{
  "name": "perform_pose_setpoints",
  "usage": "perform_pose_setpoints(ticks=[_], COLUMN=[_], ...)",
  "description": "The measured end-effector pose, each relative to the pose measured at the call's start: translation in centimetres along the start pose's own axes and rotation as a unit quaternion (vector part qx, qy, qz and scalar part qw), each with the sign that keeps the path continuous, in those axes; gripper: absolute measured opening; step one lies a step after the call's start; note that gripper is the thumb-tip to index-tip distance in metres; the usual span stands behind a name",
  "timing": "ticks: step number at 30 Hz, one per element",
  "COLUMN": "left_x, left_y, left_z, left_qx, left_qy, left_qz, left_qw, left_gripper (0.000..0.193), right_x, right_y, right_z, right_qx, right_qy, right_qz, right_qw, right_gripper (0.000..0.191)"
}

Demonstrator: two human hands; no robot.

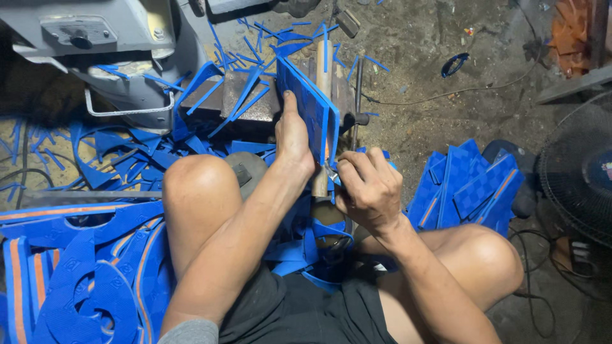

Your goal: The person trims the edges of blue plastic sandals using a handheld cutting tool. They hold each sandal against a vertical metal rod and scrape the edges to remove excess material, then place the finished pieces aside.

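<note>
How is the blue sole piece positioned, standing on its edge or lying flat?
On its edge. The blue sole piece stands tilted against the wooden block; the left hand steadies it, and the right hand is at its lower edge.

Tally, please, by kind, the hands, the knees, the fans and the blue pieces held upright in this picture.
Hands: 2, the left hand and the right hand
Bare knees: 2, left knee and right knee
Fans: 1, the black fan
Blue sole piece held upright: 1
Total: 6
</note>
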State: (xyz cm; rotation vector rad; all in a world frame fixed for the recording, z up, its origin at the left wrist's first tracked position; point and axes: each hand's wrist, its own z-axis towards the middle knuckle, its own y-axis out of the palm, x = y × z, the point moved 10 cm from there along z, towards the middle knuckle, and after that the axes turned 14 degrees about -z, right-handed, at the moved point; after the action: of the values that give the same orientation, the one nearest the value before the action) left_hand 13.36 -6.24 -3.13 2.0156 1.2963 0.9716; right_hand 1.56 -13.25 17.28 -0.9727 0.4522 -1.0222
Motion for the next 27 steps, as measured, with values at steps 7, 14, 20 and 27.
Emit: perform_pose_setpoints(ticks=[7,14,20,27], left_x=[0.6,1.4,1.6,1.5], left_y=[-0.2,0.0,0.4,0.9], left_z=[-0.4,-1.0,-1.6,-2.1], left_qx=[0.021,0.039,0.039,0.015], left_qy=[-0.005,0.034,0.034,0.041], left_qz=[-0.003,-0.025,-0.016,0.003], left_qw=[1.0,0.998,0.999,0.999], left_gripper=[0.058,0.061,0.061,0.059], right_x=[-0.6,-0.6,-0.4,0.2], right_y=[0.3,0.4,0.4,0.5], right_z=[0.8,1.5,1.8,2.0], right_qx=[0.022,0.03,0.017,-0.008], right_qy=[0.0,0.013,0.02,0.04], right_qz=[-0.077,-0.156,-0.141,-0.096], right_qw=[0.997,0.987,0.99,0.994], right_gripper=[0.02,0.012,0.01,0.013])
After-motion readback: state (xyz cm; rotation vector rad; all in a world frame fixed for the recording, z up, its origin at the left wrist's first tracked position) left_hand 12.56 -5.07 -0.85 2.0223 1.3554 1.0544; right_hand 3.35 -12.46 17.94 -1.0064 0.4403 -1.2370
